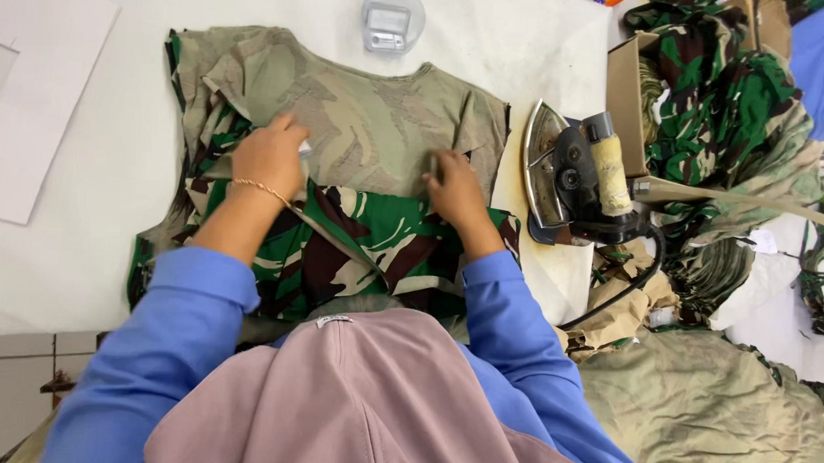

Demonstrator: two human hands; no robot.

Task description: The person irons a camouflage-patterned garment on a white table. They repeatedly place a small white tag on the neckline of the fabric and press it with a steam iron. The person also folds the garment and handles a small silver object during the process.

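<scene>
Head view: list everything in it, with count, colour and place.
camouflage garment: one, green-brown outside, pale reverse, spread on the white table
iron: one, black and silver, tipped on its side right of the garment
clear plastic holder: one, top centre
white paper sheet: one, far left
cardboard box: one, brown, right
camouflage pile: several pieces, right
left hand: flat on the garment, gold bracelet
right hand: pressing the garment

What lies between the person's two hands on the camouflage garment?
Only garment: in the head view, the pale inside-out fabric of the camouflage garment spans the gap between the left hand and the right hand; nothing else lies there.
</scene>
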